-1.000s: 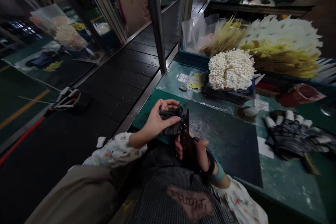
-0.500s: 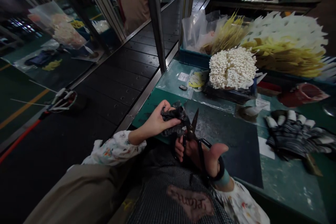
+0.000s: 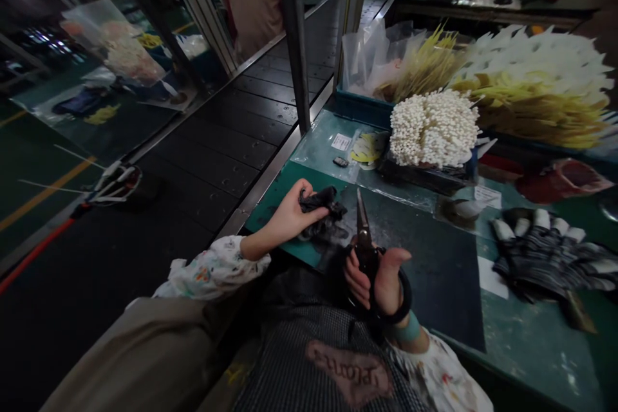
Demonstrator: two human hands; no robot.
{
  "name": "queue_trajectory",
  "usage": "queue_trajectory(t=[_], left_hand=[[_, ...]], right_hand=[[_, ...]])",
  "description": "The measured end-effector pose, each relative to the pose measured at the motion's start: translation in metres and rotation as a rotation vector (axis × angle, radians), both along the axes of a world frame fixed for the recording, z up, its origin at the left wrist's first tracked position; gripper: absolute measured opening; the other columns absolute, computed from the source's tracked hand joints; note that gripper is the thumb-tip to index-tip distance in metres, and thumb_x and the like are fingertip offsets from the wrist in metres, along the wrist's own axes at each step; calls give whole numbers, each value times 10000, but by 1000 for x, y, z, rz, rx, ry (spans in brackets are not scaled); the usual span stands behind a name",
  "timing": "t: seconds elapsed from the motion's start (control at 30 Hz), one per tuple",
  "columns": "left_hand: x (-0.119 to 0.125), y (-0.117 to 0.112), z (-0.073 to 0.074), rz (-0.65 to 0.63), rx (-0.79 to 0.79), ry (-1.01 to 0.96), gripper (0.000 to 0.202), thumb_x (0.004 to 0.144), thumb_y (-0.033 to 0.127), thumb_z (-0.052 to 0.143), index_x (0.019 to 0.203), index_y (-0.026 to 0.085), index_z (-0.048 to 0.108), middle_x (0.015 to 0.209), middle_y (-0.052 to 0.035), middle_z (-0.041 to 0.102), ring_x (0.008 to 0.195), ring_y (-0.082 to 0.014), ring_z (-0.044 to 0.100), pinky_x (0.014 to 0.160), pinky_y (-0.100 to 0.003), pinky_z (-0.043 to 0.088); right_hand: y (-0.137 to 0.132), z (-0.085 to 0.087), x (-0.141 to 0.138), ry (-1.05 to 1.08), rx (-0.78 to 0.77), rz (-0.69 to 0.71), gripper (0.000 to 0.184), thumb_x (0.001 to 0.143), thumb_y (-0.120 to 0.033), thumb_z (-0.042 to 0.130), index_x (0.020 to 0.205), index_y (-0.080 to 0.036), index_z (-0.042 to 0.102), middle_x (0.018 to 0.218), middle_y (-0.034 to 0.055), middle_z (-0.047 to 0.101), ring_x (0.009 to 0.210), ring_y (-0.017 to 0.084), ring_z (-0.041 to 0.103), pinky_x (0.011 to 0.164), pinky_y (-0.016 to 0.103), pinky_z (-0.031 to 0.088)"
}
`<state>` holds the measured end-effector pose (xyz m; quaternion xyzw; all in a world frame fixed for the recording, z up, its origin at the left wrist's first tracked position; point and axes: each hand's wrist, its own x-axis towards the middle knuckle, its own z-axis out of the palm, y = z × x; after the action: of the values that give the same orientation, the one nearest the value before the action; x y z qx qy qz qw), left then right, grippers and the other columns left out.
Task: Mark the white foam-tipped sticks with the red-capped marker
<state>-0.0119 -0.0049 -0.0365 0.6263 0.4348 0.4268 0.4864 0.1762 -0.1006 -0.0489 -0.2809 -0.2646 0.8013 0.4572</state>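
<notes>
My left hand (image 3: 292, 214) pinches a black, crumpled bundle (image 3: 322, 201) between thumb and fingers, over the near left part of the work surface. Its exact kind is hard to make out; it looks soft and ragged. In my right hand (image 3: 386, 280) is a pair of black-handled scissors (image 3: 363, 226), with the blades together and pointing away from me. The scissors are just right of the bundle, apart from it. Beneath both hands lies a dark mat (image 3: 434, 264) on the green table.
Bundled white-tipped stems (image 3: 432, 129) stand at the table's back, beside yellow and white pieces (image 3: 535, 90) in bins. Striped gloves (image 3: 545, 257) and a red container (image 3: 562, 180) lie right. A metal post (image 3: 295, 38) and dark conveyor (image 3: 217, 148) run along the left.
The scissor blades have closed and drawn away from the black bundle, slightly to the right. My left hand keeps its grip on the bundle. The whole view has shifted a little.
</notes>
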Motion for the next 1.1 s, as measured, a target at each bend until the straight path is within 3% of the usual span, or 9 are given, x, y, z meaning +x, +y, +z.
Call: queue_trajectory(t=[0.1,0.17,0.33,0.43,0.7,0.83,0.93,1.03,1.1], left_hand=[[-1,7,-3,-3,-51,-103,511,820,369,789,848,253,292,1065,-50,660,1072,-211,649,912,-361,536],[-3,12,-3,1,-62,-179,512,813,360,799,849,250,300,1235,-87,660,1218,-235,629,1006,-404,527],[-13,19,6,89,-39,-341,569,787,352,836,845,252,279,985,5,674,1033,-209,733,962,-390,578],[-17,18,14,99,29,-350,618,779,378,854,835,257,251,950,25,675,983,-204,748,941,-387,604],[-13,1,29,-82,222,-284,497,885,280,782,825,237,291,942,2,691,925,-196,765,857,-360,625],[-1,-7,24,-173,320,-360,426,915,172,729,832,225,315,948,1,683,942,-182,748,868,-362,602],[5,-11,13,-133,410,-361,466,863,161,784,836,226,323,923,14,656,943,-158,704,914,-356,566],[6,-14,4,-93,336,-355,547,778,230,877,894,244,342,976,10,643,969,-151,667,896,-319,545],[6,-16,1,-141,215,-375,604,761,324,897,959,266,329,1124,-41,669,1049,-180,670,900,-329,541]], right_hand=[[7,3,6,-2,-30,-38,894,478,-1051,522,806,-219,525,577,-72,420,430,69,353,308,174,361],[9,2,11,-40,-26,-42,925,467,-1055,532,844,-211,560,653,-39,466,533,102,446,370,204,453],[0,-15,19,-153,30,153,848,669,-1002,480,928,-206,618,742,7,534,601,138,516,474,283,552],[-6,-22,18,-241,91,182,756,772,-924,501,992,-217,657,817,30,574,633,150,552,542,308,566],[-4,-10,9,-299,200,176,725,803,-901,489,1008,-234,687,804,28,574,602,157,553,549,333,534],[-1,-11,3,-229,221,137,741,781,-921,483,1042,-253,667,838,21,560,651,155,544,609,334,559],[-1,-17,-2,-147,232,128,751,768,-927,492,1085,-264,648,864,0,557,706,141,544,645,309,567],[-4,-21,-5,-98,251,144,771,781,-942,423,1115,-277,626,881,-24,556,728,119,556,670,292,562],[-8,-19,-5,-73,246,172,807,784,-959,366,1142,-284,626,888,-20,557,719,122,567,674,304,565]])
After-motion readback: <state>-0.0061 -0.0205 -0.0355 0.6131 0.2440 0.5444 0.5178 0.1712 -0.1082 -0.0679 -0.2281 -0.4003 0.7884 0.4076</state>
